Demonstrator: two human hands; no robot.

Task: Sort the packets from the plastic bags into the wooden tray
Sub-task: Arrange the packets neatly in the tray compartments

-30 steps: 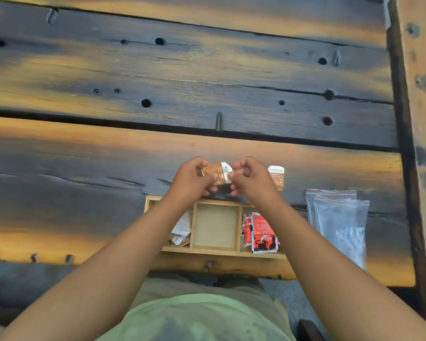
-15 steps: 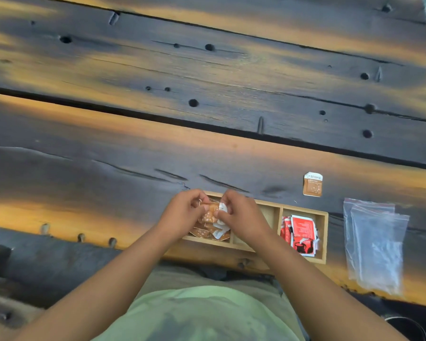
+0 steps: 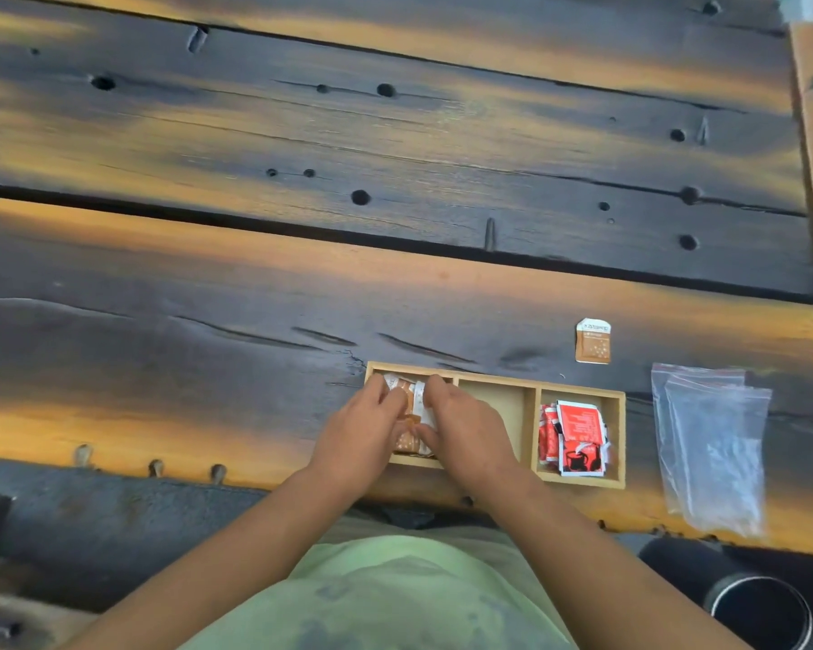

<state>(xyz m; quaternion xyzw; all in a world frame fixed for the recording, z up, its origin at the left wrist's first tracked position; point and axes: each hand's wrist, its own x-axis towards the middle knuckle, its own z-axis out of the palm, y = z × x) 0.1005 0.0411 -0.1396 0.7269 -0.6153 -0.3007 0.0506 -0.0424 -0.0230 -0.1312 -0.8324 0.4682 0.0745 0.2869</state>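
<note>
I see the left hand [image 3: 360, 431] and right hand [image 3: 465, 431] together over the left compartment of the wooden tray [image 3: 494, 378], fingers closed on the brown packets [image 3: 407, 417] there. The middle compartment holds nothing visible. Red packets [image 3: 576, 436] fill the right compartment. One brown packet [image 3: 593, 341] lies on the table [image 3: 207, 321] beyond the tray. Plastic bags [image 3: 709, 443] lie right of it.

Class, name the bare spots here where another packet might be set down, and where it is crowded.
Free: the wooden tray's middle compartment, and the planks beyond it left of the lone brown packet. Crowded: the left compartment under both hands, the right one with red packets.
</note>
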